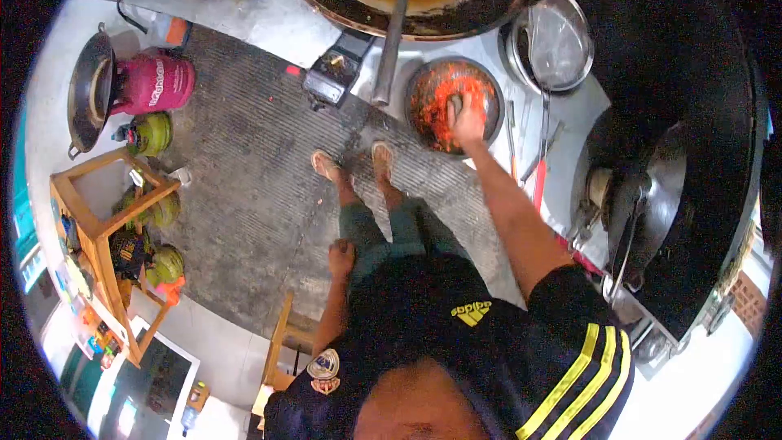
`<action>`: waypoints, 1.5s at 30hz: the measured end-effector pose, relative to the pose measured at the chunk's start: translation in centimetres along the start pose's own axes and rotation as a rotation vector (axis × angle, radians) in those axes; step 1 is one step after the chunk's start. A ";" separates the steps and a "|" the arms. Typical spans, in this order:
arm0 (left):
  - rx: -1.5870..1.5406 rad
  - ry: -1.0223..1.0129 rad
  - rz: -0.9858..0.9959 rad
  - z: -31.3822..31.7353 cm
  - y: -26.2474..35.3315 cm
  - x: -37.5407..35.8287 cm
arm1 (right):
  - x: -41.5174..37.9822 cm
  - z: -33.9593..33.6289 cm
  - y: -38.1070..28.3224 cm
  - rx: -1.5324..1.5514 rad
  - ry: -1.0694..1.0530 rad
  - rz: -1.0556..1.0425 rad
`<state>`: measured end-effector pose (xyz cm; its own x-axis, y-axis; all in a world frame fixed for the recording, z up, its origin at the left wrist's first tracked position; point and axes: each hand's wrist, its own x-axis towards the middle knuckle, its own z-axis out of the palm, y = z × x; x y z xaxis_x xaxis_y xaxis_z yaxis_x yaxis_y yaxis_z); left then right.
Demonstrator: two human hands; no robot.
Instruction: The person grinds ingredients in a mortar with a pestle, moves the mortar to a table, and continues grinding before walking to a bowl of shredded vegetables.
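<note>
My right hand [466, 124] is closed around what looks like a stone pestle, mostly hidden by the fingers. It is inside a round dark mortar [414, 125] that holds a coarse red paste [440, 85]. The mortar sits on a light metal counter. My left hand [342, 259] hangs by my left thigh, with its fingers curled and nothing visible in them. Above the mortar is a large wok [326, 10] of brown liquid, with a long-handled ladle [393, 49] across its rim.
Right of the mortar are a metal pot with a strainer [560, 45], utensils and a red-handled tool [539, 183]. A lidded pan [652, 204] stands farther right. On the left are a pink gas cylinder [163, 84], green cylinders [151, 134], a hanging wok [91, 90] and a wooden frame [98, 224].
</note>
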<state>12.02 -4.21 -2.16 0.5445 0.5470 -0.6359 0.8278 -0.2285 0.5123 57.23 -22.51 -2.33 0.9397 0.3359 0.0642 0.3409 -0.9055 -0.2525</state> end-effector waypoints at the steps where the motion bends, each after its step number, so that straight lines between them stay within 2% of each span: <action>1: -0.053 -0.040 -0.051 -1.0 2.0 0.2 | 2.0 -1.4 0.2 0.086 -0.066 0.067; 2: -0.057 -0.048 -0.051 -0.4 1.2 1.0 | 5.0 -2.0 0.4 0.179 -0.125 0.121; 4: -0.057 -0.071 -0.065 1.0 -2.3 2.0 | 6.2 2.0 4.6 0.491 -0.264 0.163; 5: -0.032 -0.071 -0.090 0.6 -1.6 2.6 | 4.3 1.9 3.0 0.313 -0.052 0.114; 7: 0.019 -0.085 -0.165 0.1 -0.2 1.9 | 2.1 -0.1 0.4 0.146 0.019 0.028; 8: 0.062 -0.080 -0.078 0.0 -0.6 1.3 | 1.0 -1.4 -1.2 0.061 0.059 -0.010; 10: 0.143 -0.070 0.121 -0.1 -0.9 1.7 | 3.1 -2.9 -1.6 0.181 -0.259 0.302; 11: 0.098 -0.078 0.060 0.0 -0.3 2.2 | 5.2 -1.4 0.7 0.157 -0.145 0.222; 13: 0.012 -0.094 -0.069 -0.5 0.4 2.4 | 4.3 -2.0 1.7 0.403 -0.105 0.197; 14: 0.015 -0.080 -0.027 -0.5 0.8 3.3 | 4.2 -2.0 1.7 0.528 -0.079 0.176; 15: 0.019 -0.075 0.000 0.0 0.4 3.1 | 2.1 -1.3 0.2 0.271 -0.173 0.329; 18: 0.139 -0.041 0.013 -0.3 1.5 1.7 | -0.7 -2.2 -2.9 0.061 -0.274 0.307; 19: 0.190 -0.011 0.017 -0.5 2.1 2.0 | 0.5 -2.7 -2.6 0.115 -0.170 0.260; 22: 0.097 0.085 -0.020 -1.3 3.2 2.8 | 5.6 -1.2 2.1 0.602 -0.488 0.420; 23: 0.028 0.095 -0.010 -1.6 3.3 3.3 | 4.2 0.3 2.4 0.402 -0.415 0.037; 24: -0.041 0.104 -0.006 -1.8 3.3 3.7 | 2.8 1.9 2.8 0.167 -0.241 -0.307; 25: -0.104 0.108 -0.013 -2.1 3.0 3.3 | -0.4 1.8 -0.4 0.039 -0.210 -0.170; 27: -0.029 0.012 -0.125 -2.4 2.2 3.4 | -2.4 -1.4 -4.8 -0.004 -0.136 0.103; 28: 0.014 -0.037 -0.172 -3.2 2.7 3.6 | -0.7 -1.3 -5.0 0.050 -0.149 0.143; 29: 0.055 -0.086 -0.130 -4.3 2.7 2.0 | 0.4 -1.3 -4.1 0.092 -0.176 0.201; 31: 0.106 -0.158 -0.009 -7.4 7.2 0.6 | 3.1 -3.1 -2.7 0.135 -0.194 0.318; 33: 0.209 -0.244 0.053 -5.0 -0.6 0.1 | 1.1 -0.6 0.5 0.325 -0.302 0.369; 34: 0.262 -0.281 0.088 -4.4 -3.1 0.9 | -0.2 -0.3 -0.5 0.362 -0.141 0.325; 35: 0.181 -0.395 -0.068 -5.8 -0.6 2.0 | -1.5 0.1 -1.5 0.387 0.015 0.271; 37: 0.048 -0.642 -0.409 -11.3 7.4 2.9 | -2.5 -0.4 -3.0 0.177 -0.099 0.300; 38: 0.121 -0.653 -0.407 -11.5 7.8 4.6 | -2.3 -1.1 -3.7 0.079 -0.143 0.316; 39: 0.188 -0.663 -0.398 -10.9 7.7 6.4 | -0.6 -1.9 -3.6 0.130 -0.109 0.330; 40: 0.250 -0.672 -0.392 -10.2 7.1 7.7 | 0.4 -1.4 -2.0 0.317 -0.180 0.449; 42: 0.368 -0.639 -0.301 -7.2 2.1 10.1 | 2.0 0.0 1.5 0.701 -0.316 0.666; 43: 0.426 -0.621 -0.258 -7.2 2.1 10.9 | 1.5 -3.4 -1.5 0.454 -0.217 0.529; 44: 0.416 -0.606 -0.245 -7.6 1.9 11.8 | -1.3 -0.3 -2.4 0.136 0.185 0.302; 45: 0.406 -0.598 -0.245 -9.6 3.5 11.0 | -2.5 -0.2 -3.8 0.070 0.094 0.336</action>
<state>19.63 8.74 -1.88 0.2237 0.1175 -0.9675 0.8559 -0.4985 0.1374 53.55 -19.93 -1.35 0.9985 -0.0061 0.0539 0.0125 -0.9405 -0.3395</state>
